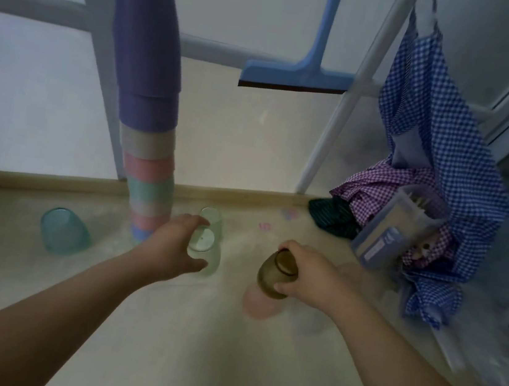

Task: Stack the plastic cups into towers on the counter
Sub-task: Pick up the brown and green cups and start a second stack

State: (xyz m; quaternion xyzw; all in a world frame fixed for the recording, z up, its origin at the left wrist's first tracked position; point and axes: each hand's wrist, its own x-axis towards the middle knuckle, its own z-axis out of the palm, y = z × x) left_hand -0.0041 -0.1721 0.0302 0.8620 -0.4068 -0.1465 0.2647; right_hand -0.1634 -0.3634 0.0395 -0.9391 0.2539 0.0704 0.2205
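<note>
A tall tower of upturned cups (150, 114), purple on top and grey, pink and teal below, rises at the back of the counter (162, 342). My left hand (171, 246) grips a pale green upturned cup (206, 251); a second pale green cup (212, 219) stands just behind it. My right hand (310, 274) holds a brown translucent cup (274, 275) upside down over a pink cup (259, 303). A teal cup (63, 232) rests upturned at the left. Another pink cup (351, 272) is partly hidden behind my right hand.
A blue squeegee (297, 75) hangs at the back window. Blue and purple checked cloths (427, 170) are piled at the right, with a clear plastic box (398, 224) leaning on them. White frame bars (348, 108) slant down to the counter's back edge.
</note>
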